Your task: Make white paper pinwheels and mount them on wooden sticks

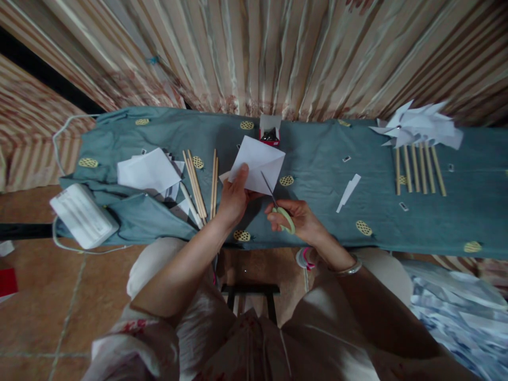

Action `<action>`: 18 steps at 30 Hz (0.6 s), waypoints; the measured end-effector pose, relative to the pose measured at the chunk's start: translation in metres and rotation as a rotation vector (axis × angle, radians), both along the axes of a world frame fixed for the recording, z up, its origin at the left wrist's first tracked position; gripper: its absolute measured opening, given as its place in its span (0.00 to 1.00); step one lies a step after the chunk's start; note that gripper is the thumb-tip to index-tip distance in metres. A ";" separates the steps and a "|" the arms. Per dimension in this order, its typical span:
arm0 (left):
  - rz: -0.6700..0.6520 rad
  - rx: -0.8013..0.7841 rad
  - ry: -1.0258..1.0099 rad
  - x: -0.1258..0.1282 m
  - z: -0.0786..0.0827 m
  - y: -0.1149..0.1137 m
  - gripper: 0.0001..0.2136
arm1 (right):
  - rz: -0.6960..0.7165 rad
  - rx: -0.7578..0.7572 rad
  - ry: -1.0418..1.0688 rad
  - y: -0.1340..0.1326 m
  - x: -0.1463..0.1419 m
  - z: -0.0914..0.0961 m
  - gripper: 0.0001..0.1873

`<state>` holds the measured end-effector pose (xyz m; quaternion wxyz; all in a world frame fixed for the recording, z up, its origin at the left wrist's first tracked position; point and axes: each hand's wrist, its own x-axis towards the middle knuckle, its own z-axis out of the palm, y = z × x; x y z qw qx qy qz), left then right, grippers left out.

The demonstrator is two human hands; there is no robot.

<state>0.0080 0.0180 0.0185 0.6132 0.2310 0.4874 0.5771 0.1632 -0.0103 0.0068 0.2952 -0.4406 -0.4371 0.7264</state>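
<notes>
We judge the step in hand to be cutting: one blade of the scissors (pixel 273 197) lies over the near corner of the white paper square (pixel 262 159), held just on our side of the red box (pixel 270 138). The next move calls for a steady sheet and a straight snip. Our left hand (pixel 237 193) pinches the paper, thumb on top; our right hand (pixel 292 216) curls round the scissors' green handles, though we cannot tell how far the blades part.
</notes>
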 end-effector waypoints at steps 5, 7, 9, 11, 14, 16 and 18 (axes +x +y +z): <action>-0.015 0.029 -0.009 0.000 -0.002 0.000 0.12 | -0.003 0.007 0.011 0.000 0.000 -0.001 0.23; -0.010 0.020 0.001 0.000 -0.002 0.000 0.10 | 0.000 0.013 0.005 0.000 0.000 -0.001 0.23; 0.002 0.008 0.008 0.000 -0.002 0.000 0.09 | 0.008 0.023 -0.001 0.000 0.000 -0.002 0.23; 0.006 0.011 0.005 0.000 -0.002 0.000 0.08 | 0.017 0.032 -0.004 0.000 0.000 -0.003 0.22; -0.009 0.024 0.001 0.000 -0.002 0.000 0.10 | 0.010 0.024 0.000 0.000 0.000 -0.004 0.23; -0.016 0.026 -0.005 0.000 -0.002 0.000 0.10 | -0.002 0.013 -0.003 0.000 -0.001 -0.004 0.23; -0.014 0.030 -0.014 0.000 -0.003 0.000 0.09 | 0.001 0.006 -0.011 0.000 -0.001 -0.004 0.23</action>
